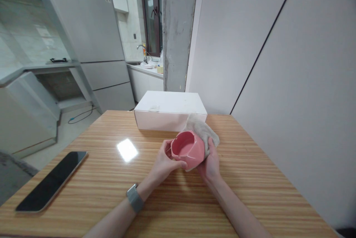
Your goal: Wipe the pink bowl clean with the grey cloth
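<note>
A glossy pink ashtray (197, 152), faceted outside with notches in its rim, is held tilted above the table, its hollow facing left and toward me. My left hand (166, 162) grips its left side, the thumb along the lower edge and the fingers partly hidden behind the rim. On the other side, my right hand (210, 162) is closed on a grey-beige cloth (204, 131), pressing it against the ashtray's right and underside. The cloth's upper part spreads out behind the ashtray. Some right-hand fingers are hidden beneath it.
Behind the hands a closed white box (169, 119) lies on the wood-grain table (102, 189). At the left edge rests a dark-screened phone (52, 180). A white wall (278, 93) runs along the right; a fridge (83, 23) stands beyond the table at left.
</note>
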Demonstrator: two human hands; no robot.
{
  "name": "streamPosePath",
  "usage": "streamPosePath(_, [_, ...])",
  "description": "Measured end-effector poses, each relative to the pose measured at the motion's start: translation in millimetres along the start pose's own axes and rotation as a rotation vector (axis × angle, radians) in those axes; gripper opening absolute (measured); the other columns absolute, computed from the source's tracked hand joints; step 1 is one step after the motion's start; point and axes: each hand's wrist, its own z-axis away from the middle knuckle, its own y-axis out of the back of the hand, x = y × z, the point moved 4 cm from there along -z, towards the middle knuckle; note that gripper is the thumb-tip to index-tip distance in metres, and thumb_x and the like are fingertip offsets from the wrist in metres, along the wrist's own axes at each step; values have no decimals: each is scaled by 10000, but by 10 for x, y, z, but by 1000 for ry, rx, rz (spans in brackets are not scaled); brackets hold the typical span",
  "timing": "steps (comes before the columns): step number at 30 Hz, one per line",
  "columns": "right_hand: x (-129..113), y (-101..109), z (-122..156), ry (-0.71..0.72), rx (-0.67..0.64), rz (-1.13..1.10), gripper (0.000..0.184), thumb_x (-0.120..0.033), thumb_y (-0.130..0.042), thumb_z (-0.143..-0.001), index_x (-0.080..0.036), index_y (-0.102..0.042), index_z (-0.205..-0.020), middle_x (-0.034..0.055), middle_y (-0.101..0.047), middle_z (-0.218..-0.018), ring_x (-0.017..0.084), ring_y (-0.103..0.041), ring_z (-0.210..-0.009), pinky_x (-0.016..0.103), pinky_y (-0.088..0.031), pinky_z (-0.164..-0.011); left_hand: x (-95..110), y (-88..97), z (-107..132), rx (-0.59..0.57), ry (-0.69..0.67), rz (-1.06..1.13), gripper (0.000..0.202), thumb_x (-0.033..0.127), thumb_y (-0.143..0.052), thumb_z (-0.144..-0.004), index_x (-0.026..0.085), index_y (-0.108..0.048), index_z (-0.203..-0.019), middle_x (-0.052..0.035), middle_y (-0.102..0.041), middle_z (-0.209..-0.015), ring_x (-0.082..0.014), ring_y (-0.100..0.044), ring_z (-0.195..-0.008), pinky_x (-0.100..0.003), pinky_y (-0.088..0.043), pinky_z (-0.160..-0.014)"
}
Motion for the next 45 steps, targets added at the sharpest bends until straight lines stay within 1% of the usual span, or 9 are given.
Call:
streamPosePath(8, [186,-103,75,-360,-189,-140,345,-368,-419,-897,-156,-642,-1053,56,-710,-1008,192,-656,-915,354,-500,-896,110,-81,13,47,-184,-18,832,154,-894,-386,207,-461,-1095,-51,-608,-1116,-237,-570,-1080,-353,-460,-910])
streamPosePath(16, [220,-99,107,-509,-147,-100,420,-420,-367,-928,-144,-595,-1147,91,-699,-1042,231,-620,-1041,438,-449,-952,225,71,10,199,-323,-261,835,257,-871,-507,221,-425,-1212,-83,-536,-1238,-249,-515,-1165,-395,-406,-989])
streamPosePath(20, [106,-27,92,-473,-86,3,434,-418,-334,-933,-147,-618,-1117,95,-714,-1003,226,-628,-1043,442,-446,-954,239,167,9,307,-331,-371,803,279,-868,-504,209,-459,-1191,-77,-555,-1198,-240,-525,-1138,-397,-395,-997])
streamPosePath(26, [-580,497,148,-208,151,208,350,-415,-429,-878,-182,-669,-983,89,-738,-895,263,-678,-940,463,-499,-883,153,258,-42,380,-225,-313,752,259,-878,-458,192,-505,-1107,-73,-604,-1114,-234,-583,-1044,-382,-460,-913])
streamPosePath(29, [-1230,800,253,141,391,353,315,-444,-458,-861,-237,-654,-996,56,-727,-980,252,-651,-1014,453,-503,-894,96,263,-88,366,-171,-226,697,233,-866,-475,172,-508,-1070,-91,-620,-1098,-223,-605,-1014,-378,-473,-898])
streamPosePath(33, [-1830,950,430,543,449,753,387,-497,-469,-853,-261,-619,-1120,48,-595,-1274,238,-454,-1273,411,-361,-1057,58,249,-122,357,-118,-177,674,229,-855,-491,151,-495,-1056,-119,-629,-1082,-228,-624,-994,-404,-476,-898])
streamPosePath(36, [-1720,956,534,669,231,1279,509,-523,-475,-855,-242,-528,-1276,47,-477,-1397,265,-347,-1343,472,-176,-1142,62,229,-110,358,-108,-162,687,220,-854,-487,148,-488,-1063,-123,-628,-1077,-226,-631,-974,-412,-482,-891])
streamPosePath(41, [-910,1137,764,727,-262,2036,530,-480,-479,-880,-364,-380,-1388,5,-293,-1506,340,-195,-1396,627,-128,-1096,58,169,-74,350,-86,-113,670,184,-843,-484,150,-485,-1050,-118,-631,-1068,-219,-645,-947,-405,-497,-873])
streamPosePath(45, [-685,1271,912,719,-349,2243,635,-542,-492,-858,-388,-263,-1430,-2,-206,-1532,369,-109,-1406,662,-135,-1076,9,47,-71,308,-84,-107,673,200,-850,-483,151,-483,-1046,-122,-628,-1081,-232,-646,-979,-393,-499,-871])
